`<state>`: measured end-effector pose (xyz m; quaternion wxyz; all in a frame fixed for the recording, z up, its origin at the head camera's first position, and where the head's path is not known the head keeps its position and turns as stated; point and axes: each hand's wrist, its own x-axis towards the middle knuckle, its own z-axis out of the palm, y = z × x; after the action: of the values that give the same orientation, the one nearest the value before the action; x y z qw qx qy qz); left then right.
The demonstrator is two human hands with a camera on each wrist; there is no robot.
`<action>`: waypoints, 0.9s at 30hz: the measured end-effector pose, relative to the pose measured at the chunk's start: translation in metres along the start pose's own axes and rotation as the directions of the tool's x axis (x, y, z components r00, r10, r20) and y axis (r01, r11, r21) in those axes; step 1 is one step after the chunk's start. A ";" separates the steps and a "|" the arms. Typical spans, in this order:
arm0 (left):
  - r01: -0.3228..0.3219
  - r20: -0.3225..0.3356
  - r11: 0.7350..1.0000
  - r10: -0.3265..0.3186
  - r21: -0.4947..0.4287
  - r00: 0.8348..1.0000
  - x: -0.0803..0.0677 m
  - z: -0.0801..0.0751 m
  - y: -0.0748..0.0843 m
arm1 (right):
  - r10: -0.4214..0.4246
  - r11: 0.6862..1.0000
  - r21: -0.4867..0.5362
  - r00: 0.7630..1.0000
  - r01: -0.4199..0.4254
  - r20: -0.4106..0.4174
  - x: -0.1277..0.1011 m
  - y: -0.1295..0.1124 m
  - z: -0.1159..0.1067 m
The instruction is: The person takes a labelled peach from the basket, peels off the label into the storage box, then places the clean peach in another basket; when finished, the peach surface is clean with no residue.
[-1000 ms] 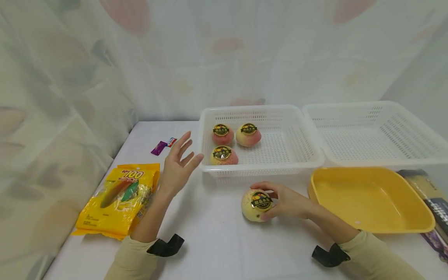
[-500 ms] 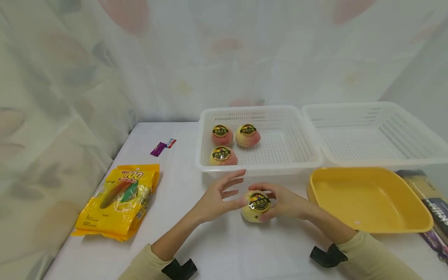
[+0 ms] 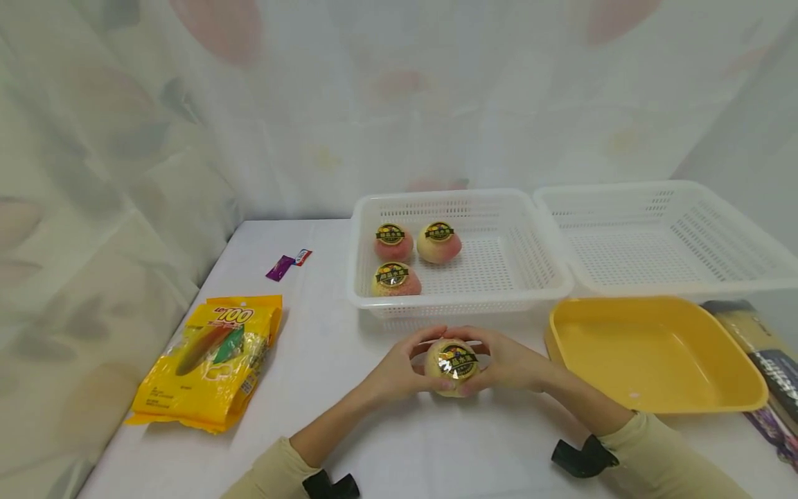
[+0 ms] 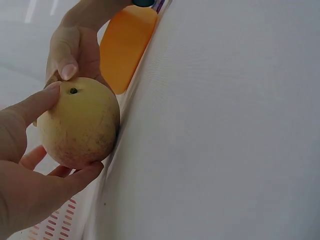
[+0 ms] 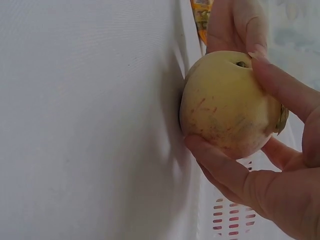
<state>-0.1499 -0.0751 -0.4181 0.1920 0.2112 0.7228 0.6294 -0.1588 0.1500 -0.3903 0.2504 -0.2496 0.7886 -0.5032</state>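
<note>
I see both hands curled around the peach [image 3: 451, 362] on the table [image 3: 374, 430]: left hand [image 3: 399, 367] cupping its nine o'clock side, right hand [image 3: 508, 360] its three o'clock. The white basket [image 3: 461, 294] sits just beyond at twelve.

Your left hand [image 3: 399, 367] and right hand [image 3: 508, 360] meet at lower centre of the frame. Fingers curl inward, forearms converging.

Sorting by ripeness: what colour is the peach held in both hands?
The peach is pale yellow with faint pink-red flecks; the right wrist view shows it best.
</note>
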 end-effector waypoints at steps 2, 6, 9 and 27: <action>0.005 -0.012 1.000 -0.005 0.002 1.000 0.000 0.001 0.000 | 0.011 1.000 -0.007 1.000 -0.011 -0.011 -0.001 0.000 -0.002; 0.026 -0.018 0.999 -0.026 0.022 1.000 -0.001 0.001 0.002 | 0.056 0.997 -0.058 0.996 -0.060 -0.071 -0.007 -0.001 -0.010; 0.045 -0.022 0.998 -0.044 0.045 0.999 -0.001 0.000 0.002 | 0.090 0.993 -0.071 0.990 -0.099 -0.112 -0.014 -0.003 -0.018; 0.049 -0.027 0.998 -0.048 0.043 0.998 -0.001 0.000 0.001 | 0.457 0.772 0.460 0.886 -0.439 0.077 -0.012 -0.010 -0.023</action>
<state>-0.1486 -0.0752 -0.4170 0.1931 0.1896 0.7438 0.6112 -0.1633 0.1694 -0.3710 0.3997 0.0227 0.6859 -0.6077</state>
